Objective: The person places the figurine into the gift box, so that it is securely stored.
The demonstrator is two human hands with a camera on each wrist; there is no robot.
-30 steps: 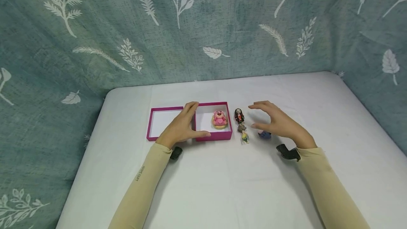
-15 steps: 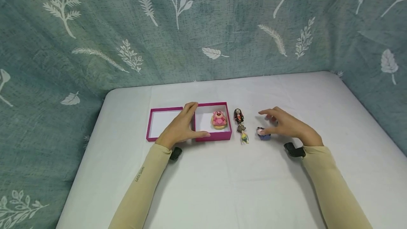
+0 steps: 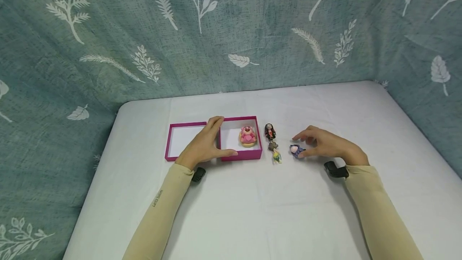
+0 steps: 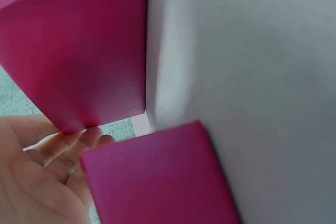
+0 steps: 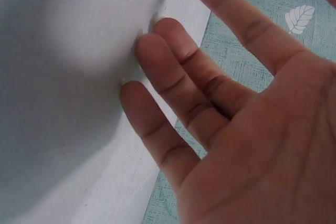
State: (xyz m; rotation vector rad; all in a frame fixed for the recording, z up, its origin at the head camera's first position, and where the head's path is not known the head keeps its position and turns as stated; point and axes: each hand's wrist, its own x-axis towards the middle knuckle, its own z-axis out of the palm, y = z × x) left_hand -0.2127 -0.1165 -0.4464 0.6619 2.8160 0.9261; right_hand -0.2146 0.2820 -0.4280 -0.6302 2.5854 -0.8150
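Observation:
In the head view a pink-rimmed white box [image 3: 240, 155] stands mid-table, holding a pink bear figurine [image 3: 247, 135]. My left hand [image 3: 203, 145] grips the box's left end, thumb along the front wall and fingers at the back corner. Beside it, partly under that hand, lies a matching shallow lid [image 3: 168, 141]. My right hand [image 3: 326, 145] is over the table with fingers spread; its thumb is at a blue figurine [image 3: 296, 150], and touching cannot be told. In the right wrist view the fingers [image 5: 163, 64] extend loosely, while the figurine is out of sight.
Right of the box lie a black-haired doll [image 3: 270, 131] in dark clothes and a brown-haired doll [image 3: 276, 153] in yellow and green. A white cloth covers the table [image 3: 252, 204]. Green leaf-patterned fabric [image 3: 216, 51] hangs behind it.
My right hand has shifted right and slightly down to the blue figurine. That figurine has turned, its pink side now facing left. The left hand stays on the box.

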